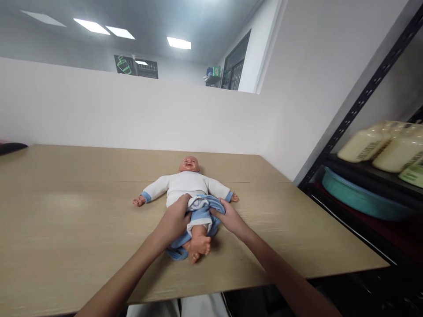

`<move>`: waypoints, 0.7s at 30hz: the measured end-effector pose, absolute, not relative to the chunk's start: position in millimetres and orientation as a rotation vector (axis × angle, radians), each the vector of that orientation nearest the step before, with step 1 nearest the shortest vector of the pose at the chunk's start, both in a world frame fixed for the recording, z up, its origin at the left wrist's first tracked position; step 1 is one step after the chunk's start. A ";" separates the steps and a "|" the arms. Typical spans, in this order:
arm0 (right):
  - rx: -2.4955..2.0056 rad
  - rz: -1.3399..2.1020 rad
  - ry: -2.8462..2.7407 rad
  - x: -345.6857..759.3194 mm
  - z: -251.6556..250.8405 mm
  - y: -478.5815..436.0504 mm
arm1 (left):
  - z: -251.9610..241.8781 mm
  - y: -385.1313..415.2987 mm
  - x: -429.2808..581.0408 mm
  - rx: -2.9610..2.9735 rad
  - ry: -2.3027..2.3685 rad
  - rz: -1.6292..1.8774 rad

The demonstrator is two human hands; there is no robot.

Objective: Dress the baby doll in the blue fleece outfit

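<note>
A baby doll [187, 187] lies on its back near the middle of a wooden table [66, 211], head toward twelve o'clock and feet toward six; its arms are spread out to nine and three o'clock, and it wears a white top with blue cuffs; a pair of blue-and-white trousers [198, 210] is bunched around its hips and thighs, with the bare legs and feet showing below; the left hand [175, 218] sits at the doll's nine o'clock side, fingers curled closed on the waistband at the hip; the right hand [229, 216] sits at the three o'clock side, fingers likewise pinched closed on the blue fabric at the other hip; both forearms reach in from six o'clock, and the two hands lie close on either side of the trousers, touching the cloth; a white partition wall [132, 114] stands behind the table at twelve o'clock; at three o'clock, well apart from the doll, a dark metal shelf [363, 94] holds a teal basin [357, 198] and, above it, several pale cream bottles [380, 145]; a dark object [11, 147] rests at the table's far nine o'clock edge, too little of it in view to tell what it is
</note>
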State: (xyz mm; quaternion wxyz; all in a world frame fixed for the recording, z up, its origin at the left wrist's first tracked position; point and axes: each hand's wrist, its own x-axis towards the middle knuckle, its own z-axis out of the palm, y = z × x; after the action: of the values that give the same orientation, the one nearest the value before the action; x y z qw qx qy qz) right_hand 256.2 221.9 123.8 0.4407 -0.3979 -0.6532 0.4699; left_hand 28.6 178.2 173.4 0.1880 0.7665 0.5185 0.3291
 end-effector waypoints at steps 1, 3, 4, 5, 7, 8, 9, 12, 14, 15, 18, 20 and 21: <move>-0.983 1.200 -1.649 257.8 125.4 225.2 | 173.6 180.6 27.5 2.156 1.446 0.929; -0.965 1.251 -1.702 261.1 130.2 229.8 | 180.0 182.9 21.3 2.155 1.368 0.951; -0.952 1.274 -1.728 262.7 133.9 230.7 | 185.8 182.6 15.7 2.145 1.323 0.939; -0.936 1.294 -1.765 264.1 138.5 230.6 | 192.8 181.7 8.2 2.125 1.285 0.900; -0.897 1.298 -1.886 265.5 150.7 227.8 | 207.9 179.5 -13.9 2.059 1.237 0.732; -0.875 1.273 -1.958 265.0 157.7 225.9 | 214.5 179.6 -28.7 2.018 1.222 0.637; -0.853 1.233 -2.024 263.5 164.6 224.3 | 219.4 181.4 -45.9 1.981 1.181 0.547; -0.823 1.121 -2.110 254.0 180.1 225.7 | 220.2 200.6 -109.0 1.814 1.013 0.377; -0.847 1.115 -2.098 246.2 181.9 232.4 | 210.9 224.1 -154.0 1.632 1.007 0.535; -0.865 1.130 -2.091 243.0 179.9 236.6 | 205.6 237.5 -174.7 1.511 0.968 0.694; -0.894 1.196 -2.055 238.8 164.5 246.8 | 198.1 275.5 -217.3 1.280 0.773 1.136; -0.928 1.229 -1.988 241.5 151.6 248.8 | 204.0 294.2 -222.9 1.169 0.621 1.331; -0.956 1.233 -1.954 244.2 146.3 248.4 | 209.3 300.6 -218.3 1.164 0.609 1.346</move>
State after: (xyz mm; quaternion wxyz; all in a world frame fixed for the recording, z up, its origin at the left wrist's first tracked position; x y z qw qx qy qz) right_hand 244.2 248.4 146.3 0.3153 -0.3628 -0.7416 0.4681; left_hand -218.3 300.6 209.3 0.5895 0.4998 0.2615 0.5782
